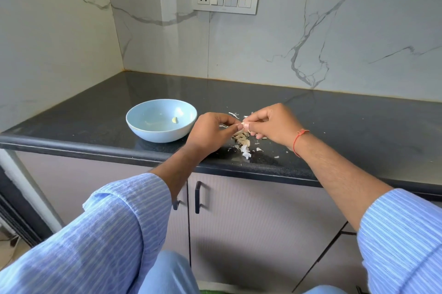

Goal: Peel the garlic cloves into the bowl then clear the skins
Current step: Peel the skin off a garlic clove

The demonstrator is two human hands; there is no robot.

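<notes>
Your left hand point(210, 130) and right hand point(275, 124) pinch one garlic clove point(245, 125) above skins point(242, 142); blue bowl point(161, 119) left on tabletop point(334, 121).

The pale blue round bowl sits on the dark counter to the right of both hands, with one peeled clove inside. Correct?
Not quite. In the head view the pale blue round bowl sits left of the left hand and right hand, not right. It is on the dark counter, with one peeled clove inside.
</notes>
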